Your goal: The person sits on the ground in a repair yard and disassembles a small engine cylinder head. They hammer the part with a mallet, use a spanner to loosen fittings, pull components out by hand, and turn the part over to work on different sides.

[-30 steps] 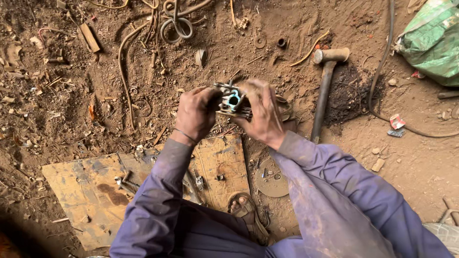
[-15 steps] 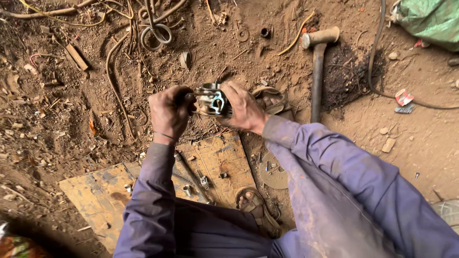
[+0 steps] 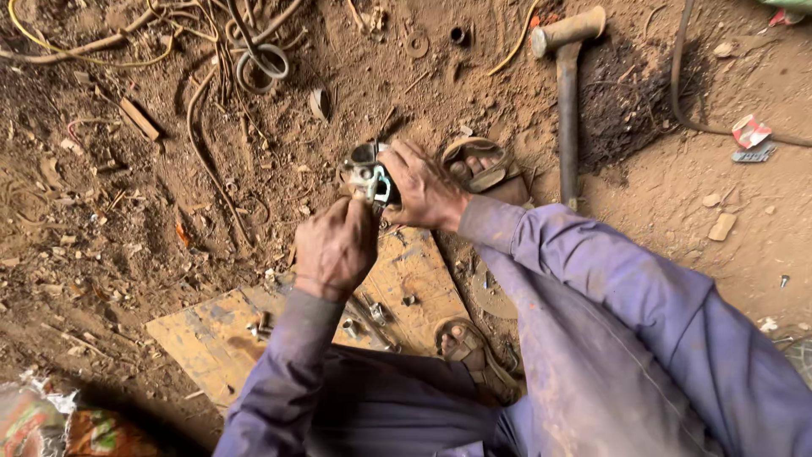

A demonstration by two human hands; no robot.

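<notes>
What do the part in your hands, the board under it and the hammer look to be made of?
Part: seemingly cast metal, dull grey and grimy, with a blue inset that may be plastic. Board: wood or plywood, yellowish, stained, edges worn. Hammer: pale wooden-looking head on a dark, rusty shaft, probably metal.

Daylight soft, warm, even; brown dirt ground (image 3: 127,220) evenly lit. No glare. Dark soil patch right of wooden-handled hammer (image 3: 567,93). Deep shadow at frame's lower-left corner, far below-left of hammer. Faint shadow under purple sleeves (image 3: 592,288). Focus sharp centrally; slight softness, wide-angle stretch toward frame edges.
</notes>
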